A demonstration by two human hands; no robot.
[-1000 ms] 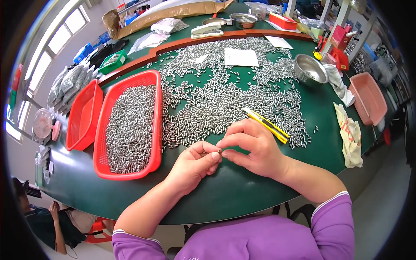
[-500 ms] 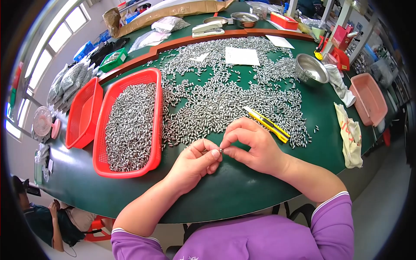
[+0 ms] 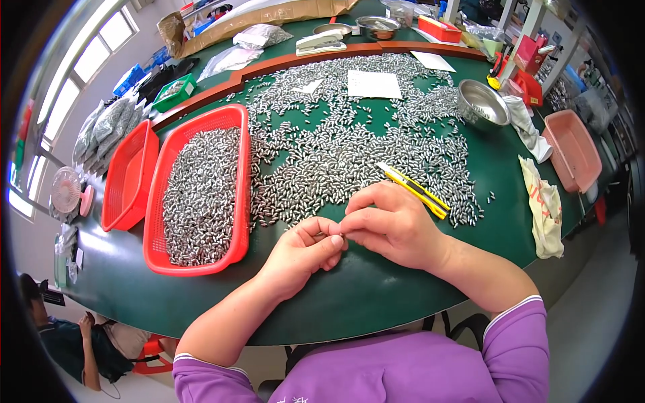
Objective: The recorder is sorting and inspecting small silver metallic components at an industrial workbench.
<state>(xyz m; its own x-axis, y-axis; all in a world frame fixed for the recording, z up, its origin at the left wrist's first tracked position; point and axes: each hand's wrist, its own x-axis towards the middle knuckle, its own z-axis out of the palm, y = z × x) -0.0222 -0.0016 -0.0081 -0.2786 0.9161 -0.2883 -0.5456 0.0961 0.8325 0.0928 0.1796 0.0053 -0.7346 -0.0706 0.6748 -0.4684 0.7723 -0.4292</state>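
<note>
My left hand (image 3: 304,254) and my right hand (image 3: 398,228) meet fingertip to fingertip above the near part of the table, both closed in a pinch. Between them is a small silver metal piece, now almost wholly covered by the fingers. Just beyond the hands, many loose small silver metal pieces (image 3: 329,174) with rounded, elongated shapes lie spread across the green tabletop (image 3: 376,295). A yellow utility knife (image 3: 415,190) rests on the right part of this spread, close to my right hand. To the left stands a red plastic basket (image 3: 244,181) filled with similar pieces.
Another red basket (image 3: 127,181) sits farther left, near a small pink fan (image 3: 67,188). A steel bowl (image 3: 482,104), a cloth (image 3: 541,208) and a pink basin (image 3: 571,151) are at right. A wooden ledge (image 3: 282,65) borders the far side. Another person (image 3: 87,349) sits at lower left.
My right fingers have closed in further over the small metal piece, hiding what showed of it before. My left hand has barely shifted.
</note>
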